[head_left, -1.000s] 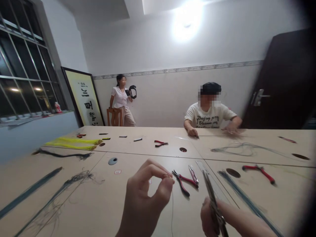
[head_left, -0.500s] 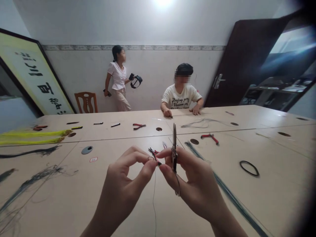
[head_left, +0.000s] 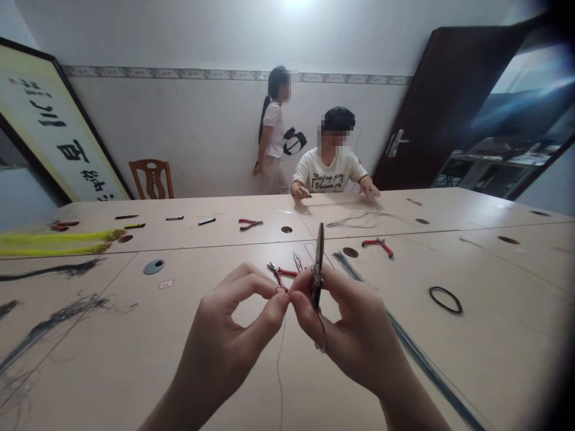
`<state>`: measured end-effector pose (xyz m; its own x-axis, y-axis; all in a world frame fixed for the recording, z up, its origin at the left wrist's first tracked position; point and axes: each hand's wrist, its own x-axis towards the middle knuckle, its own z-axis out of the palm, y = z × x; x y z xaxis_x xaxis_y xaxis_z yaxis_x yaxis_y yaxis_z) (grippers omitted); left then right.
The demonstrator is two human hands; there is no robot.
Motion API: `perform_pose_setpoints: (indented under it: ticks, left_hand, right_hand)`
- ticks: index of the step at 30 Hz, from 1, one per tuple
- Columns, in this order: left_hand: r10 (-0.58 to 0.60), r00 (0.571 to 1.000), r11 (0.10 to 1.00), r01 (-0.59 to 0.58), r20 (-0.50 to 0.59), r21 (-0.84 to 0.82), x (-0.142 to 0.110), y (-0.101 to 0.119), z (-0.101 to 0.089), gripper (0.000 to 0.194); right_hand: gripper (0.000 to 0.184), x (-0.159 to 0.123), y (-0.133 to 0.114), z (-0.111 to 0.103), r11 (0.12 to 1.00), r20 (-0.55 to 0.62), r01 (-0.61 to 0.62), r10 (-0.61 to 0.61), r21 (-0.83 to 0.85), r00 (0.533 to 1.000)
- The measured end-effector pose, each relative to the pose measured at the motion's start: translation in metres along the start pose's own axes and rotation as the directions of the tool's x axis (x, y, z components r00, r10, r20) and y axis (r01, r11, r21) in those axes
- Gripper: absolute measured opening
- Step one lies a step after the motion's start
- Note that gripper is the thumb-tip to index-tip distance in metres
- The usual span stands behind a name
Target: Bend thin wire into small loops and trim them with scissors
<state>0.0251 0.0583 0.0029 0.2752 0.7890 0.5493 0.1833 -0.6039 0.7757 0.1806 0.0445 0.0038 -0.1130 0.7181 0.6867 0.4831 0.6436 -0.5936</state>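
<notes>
In the middle of the head view, my left hand pinches a thin cord between thumb and forefinger. A small dark loop of it shows at the fingertips, and the rest hangs down toward the near table edge. My right hand keeps a pair of scissors among its fingers, blades pointing up. Its thumb and forefinger tips meet the left fingertips at the cord. Whether they grip the cord too is hidden. Just beyond the fingers lie red-handled pliers and another small pointed tool.
More red-handled pliers and cutters lie farther back. A bundle of dark cords runs along the right, beside a black ring. Tangled strands spread at left. Across the table sits a co-worker; another person stands behind.
My fingertips have come together at the cord, the left hand shifting slightly right. The standing person has walked to the right. The seated co-worker's hands have moved slightly apart.
</notes>
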Motion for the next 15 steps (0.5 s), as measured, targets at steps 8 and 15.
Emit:
perform_pose_setpoints:
  ticks: [8,15]
  left_hand:
    - [-0.027,0.996,1.000,0.026,-0.079,-0.013,-0.001,0.004,-0.001,0.017]
    - [0.011,0.983,0.999,-0.018,-0.185,-0.037,0.000,0.003,-0.003,0.020]
  right_hand:
    - [0.018,0.001,0.002,-0.019,0.993,0.137,-0.023,0.039,-0.114,0.990]
    - [0.021,-0.006,-0.010,-0.030,0.958,0.319,0.072,0.021,-0.278,0.948]
